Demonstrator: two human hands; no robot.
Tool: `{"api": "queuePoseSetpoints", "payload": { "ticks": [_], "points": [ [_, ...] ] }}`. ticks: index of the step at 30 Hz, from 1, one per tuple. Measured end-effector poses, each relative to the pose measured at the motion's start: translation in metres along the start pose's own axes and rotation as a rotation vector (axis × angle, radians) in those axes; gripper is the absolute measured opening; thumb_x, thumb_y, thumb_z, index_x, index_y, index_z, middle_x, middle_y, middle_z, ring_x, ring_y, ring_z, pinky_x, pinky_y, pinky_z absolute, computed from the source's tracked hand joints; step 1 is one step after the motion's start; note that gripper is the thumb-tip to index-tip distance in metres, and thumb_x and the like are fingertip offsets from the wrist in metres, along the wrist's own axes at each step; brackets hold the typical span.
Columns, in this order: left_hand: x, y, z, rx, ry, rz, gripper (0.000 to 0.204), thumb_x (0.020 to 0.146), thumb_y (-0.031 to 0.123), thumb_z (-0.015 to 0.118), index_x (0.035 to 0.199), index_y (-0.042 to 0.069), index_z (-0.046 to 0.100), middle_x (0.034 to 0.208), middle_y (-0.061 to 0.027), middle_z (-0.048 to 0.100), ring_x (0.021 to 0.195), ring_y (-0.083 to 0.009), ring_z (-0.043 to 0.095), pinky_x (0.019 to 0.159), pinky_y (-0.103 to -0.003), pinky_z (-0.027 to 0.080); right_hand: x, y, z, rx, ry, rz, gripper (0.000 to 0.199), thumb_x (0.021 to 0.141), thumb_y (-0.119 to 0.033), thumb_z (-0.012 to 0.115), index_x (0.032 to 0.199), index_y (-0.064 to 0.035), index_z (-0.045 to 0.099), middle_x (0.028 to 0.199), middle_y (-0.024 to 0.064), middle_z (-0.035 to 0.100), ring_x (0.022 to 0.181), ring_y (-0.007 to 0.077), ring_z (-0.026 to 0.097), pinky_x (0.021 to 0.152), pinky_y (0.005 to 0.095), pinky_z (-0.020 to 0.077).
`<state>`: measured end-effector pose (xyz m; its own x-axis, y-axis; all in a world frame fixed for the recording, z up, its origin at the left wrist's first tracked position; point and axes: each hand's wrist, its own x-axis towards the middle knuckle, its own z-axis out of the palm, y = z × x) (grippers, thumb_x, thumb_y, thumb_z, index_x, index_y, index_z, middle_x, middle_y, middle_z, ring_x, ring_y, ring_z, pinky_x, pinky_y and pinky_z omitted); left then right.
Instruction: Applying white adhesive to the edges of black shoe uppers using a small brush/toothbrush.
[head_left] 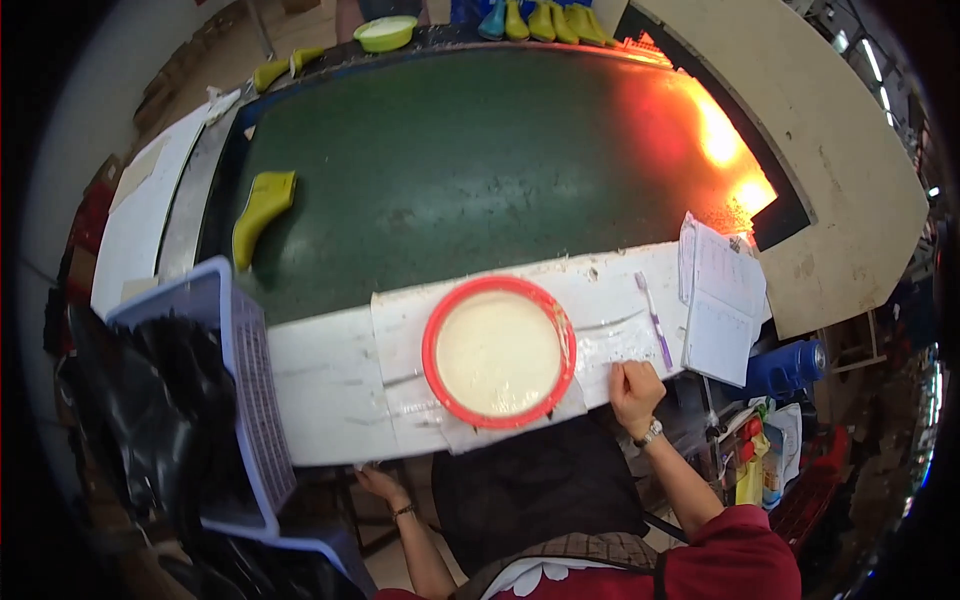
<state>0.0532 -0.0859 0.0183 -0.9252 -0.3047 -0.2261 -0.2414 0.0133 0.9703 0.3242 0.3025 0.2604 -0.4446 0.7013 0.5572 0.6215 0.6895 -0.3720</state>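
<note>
A: Where are the hands?

B: The right hand (634, 388) rests curled on the white worktop (330, 370), just right of a red-rimmed bowl (498, 352) of pale paste; its grip holds nothing; a purple brush (654, 320) lies just beyond it, beside an open notebook (722, 300).

A: And the left?

B: The left hand (378, 484) hangs below the worktop edge, fingers loose, empty; a lilac basket (240, 370) stands to its left.

A: Any advice?

B: Probably pick the brush up by its handle; keep the bowl steady.
</note>
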Motion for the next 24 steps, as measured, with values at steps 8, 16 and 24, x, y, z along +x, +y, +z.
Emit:
{"api": "queuePoseSetpoints", "payload": {
  "ticks": [8, 16, 24],
  "points": [
    [-0.144, 0.167, -0.031, -0.170, -0.189, 0.014, 0.027, 0.102, 0.017, 0.046, 0.120, 0.002, 0.059, 0.111, -0.0056, 0.062, 0.100, -0.0173, 0.058, 0.090, -0.033, 0.047, 0.028, 0.017, -0.028, 0.085, 0.021, 0.080, 0.018, 0.098, -0.017, 0.067, 0.109, -0.0027, 0.069, 0.086, 0.0106, 0.062, 0.074, 0.0238, 0.059, 0.068, 0.0365, 0.0482],
    [-0.177, 0.235, -0.004, -0.423, -0.590, -0.203, 0.049, 0.109, 0.047, 0.051, 0.128, 0.003, 0.062, 0.110, -0.0015, 0.068, 0.094, -0.0076, 0.065, 0.080, -0.024, 0.054, 0.034, 0.132, -0.006, -0.084, -0.143, 0.080, 0.030, 0.101, -0.014, 0.060, 0.126, 0.0018, 0.065, 0.106, 0.0194, 0.065, 0.097, 0.0350, 0.063, 0.087, 0.0438, 0.0503],
    [-0.186, 0.255, 0.012, -0.533, -0.759, -0.472, 0.045, 0.109, 0.040, 0.055, 0.132, 0.003, 0.064, 0.119, -0.0079, 0.073, 0.103, -0.0150, 0.072, 0.086, -0.029, 0.059, -0.004, -0.111, -0.094, 0.756, -0.508, 0.227, 0.026, 0.106, -0.013, 0.059, 0.124, 0.0026, 0.068, 0.077, 0.0011, 0.064, 0.066, 0.0068, 0.057, 0.057, 0.0255, 0.0465]
  ]
}}
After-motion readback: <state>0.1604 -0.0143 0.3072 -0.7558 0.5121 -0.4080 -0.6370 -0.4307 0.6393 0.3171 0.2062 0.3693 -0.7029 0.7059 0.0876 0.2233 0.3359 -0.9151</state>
